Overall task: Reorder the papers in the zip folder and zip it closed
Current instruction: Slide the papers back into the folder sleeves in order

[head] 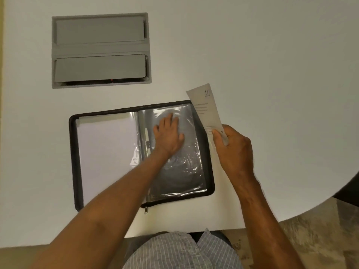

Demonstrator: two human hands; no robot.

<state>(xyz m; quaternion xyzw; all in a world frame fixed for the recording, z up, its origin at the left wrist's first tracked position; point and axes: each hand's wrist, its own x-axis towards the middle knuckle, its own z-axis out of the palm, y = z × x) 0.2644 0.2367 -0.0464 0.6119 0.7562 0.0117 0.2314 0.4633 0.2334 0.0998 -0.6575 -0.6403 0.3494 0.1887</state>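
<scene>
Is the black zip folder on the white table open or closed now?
Open. The black zip folder lies spread flat, both inner sides showing: white paper left, clear plastic sleeve right. Its zipper pull hangs at the near edge.

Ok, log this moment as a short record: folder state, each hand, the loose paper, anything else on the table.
folder: zip folder lies open on the white table, unzipped
left page: white sheet in a sleeve
right page: clear sleeve, looks empty
left hand: flat on the clear sleeve
right hand: holds paper marked 10 over the folder's right edge
zipper pull: at near edge
other: grey hatch set in the table
</scene>
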